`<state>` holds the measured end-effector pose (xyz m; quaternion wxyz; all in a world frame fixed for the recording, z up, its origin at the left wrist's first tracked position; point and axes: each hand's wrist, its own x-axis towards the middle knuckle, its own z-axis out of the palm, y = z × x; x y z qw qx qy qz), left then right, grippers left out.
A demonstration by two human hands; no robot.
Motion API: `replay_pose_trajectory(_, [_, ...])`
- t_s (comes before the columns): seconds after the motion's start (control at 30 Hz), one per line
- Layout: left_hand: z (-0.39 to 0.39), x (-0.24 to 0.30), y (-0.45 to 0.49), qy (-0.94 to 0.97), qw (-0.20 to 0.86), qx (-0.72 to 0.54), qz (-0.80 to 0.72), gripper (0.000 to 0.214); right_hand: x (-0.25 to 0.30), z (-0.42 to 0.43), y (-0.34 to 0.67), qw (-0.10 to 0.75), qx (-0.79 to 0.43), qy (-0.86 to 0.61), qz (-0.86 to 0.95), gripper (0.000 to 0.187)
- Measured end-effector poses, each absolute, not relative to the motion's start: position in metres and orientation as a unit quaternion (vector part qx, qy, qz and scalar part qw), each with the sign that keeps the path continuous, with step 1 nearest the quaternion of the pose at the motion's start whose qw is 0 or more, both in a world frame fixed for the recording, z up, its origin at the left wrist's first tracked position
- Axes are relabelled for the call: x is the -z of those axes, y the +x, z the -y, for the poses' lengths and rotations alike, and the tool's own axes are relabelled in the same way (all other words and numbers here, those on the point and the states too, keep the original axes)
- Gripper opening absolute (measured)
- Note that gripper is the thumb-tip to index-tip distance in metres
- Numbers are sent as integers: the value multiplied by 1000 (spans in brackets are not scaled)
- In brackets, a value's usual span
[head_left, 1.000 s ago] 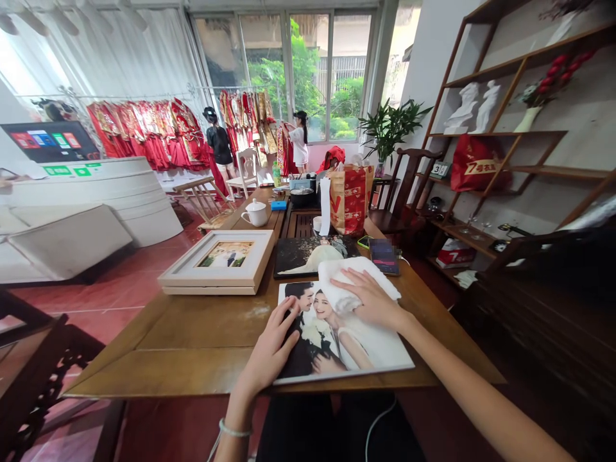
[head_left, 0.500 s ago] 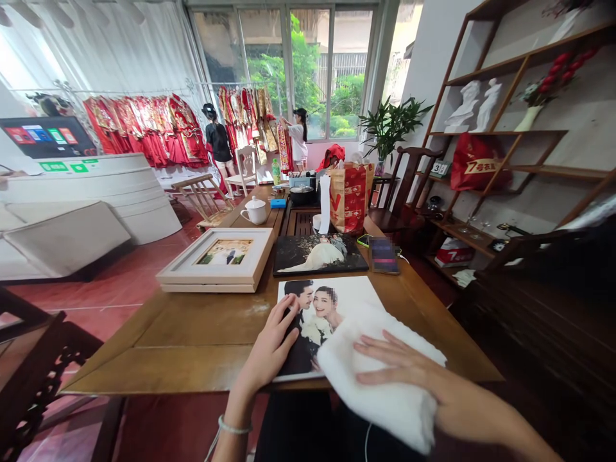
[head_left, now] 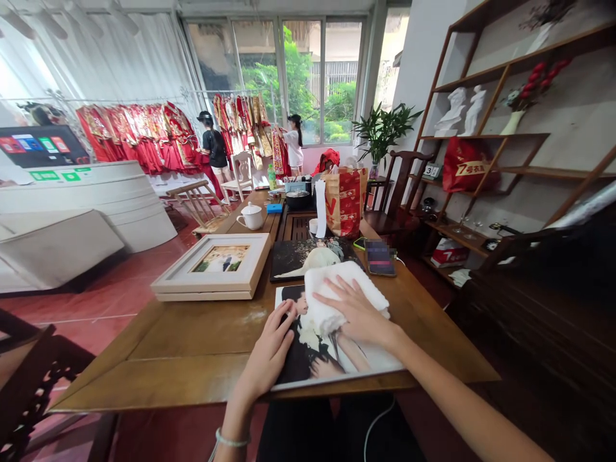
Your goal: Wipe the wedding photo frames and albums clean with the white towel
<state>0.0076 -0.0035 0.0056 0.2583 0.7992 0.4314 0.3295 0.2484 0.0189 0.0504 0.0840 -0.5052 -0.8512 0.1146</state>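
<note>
A large wedding photo print [head_left: 332, 362] lies flat on the wooden table [head_left: 192, 346] near its front edge. My left hand [head_left: 269, 350] rests on the print's left edge with fingers spread flat, holding it down. A folded white towel [head_left: 337, 289] lies on the upper part of the print. My right hand [head_left: 359, 314] presses flat on the towel, fingers stretched out over it.
A stack of white picture frames [head_left: 214, 264] sits to the left, a dark photo print [head_left: 308, 256] and a phone [head_left: 380, 258] lie behind. Further back stand a white teapot [head_left: 251, 217] and a red bag [head_left: 344, 200]. Two people stand by red garments at the window. Wooden shelves line the right wall.
My right hand slid the towel from the print's near right corner up to its upper middle. My left hand stayed on the left edge.
</note>
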Motion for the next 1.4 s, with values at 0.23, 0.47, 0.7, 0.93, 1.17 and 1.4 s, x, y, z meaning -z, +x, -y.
replay_pose_trajectory(0.23, [5, -6, 7, 787, 272, -341, -436, 44, -66, 81, 247, 41, -208, -393, 895, 105])
replay_pose_trajectory(0.47, [4, -6, 6, 792, 269, -337, -432, 45, -72, 44, 306, 54, -280, -362, 888, 76])
replay_pose_trajectory(0.7, [3, -5, 7, 796, 269, -338, -424, 45, -51, -40, 296, 79, -187, -531, 823, 91])
replay_pose_trajectory(0.93, [2, -3, 8, 778, 286, -354, -433, 42, -55, -12, 243, 58, -120, -493, 860, 92])
replay_pose_trajectory(1.17, [2, -2, 9, 765, 298, -363, -441, 43, -73, 88, 256, 15, -236, -393, 889, 103])
replay_pose_trajectory(1.4, [3, -10, 8, 756, 315, -350, -454, 44, -65, 54, 279, 32, -173, -542, 821, 96])
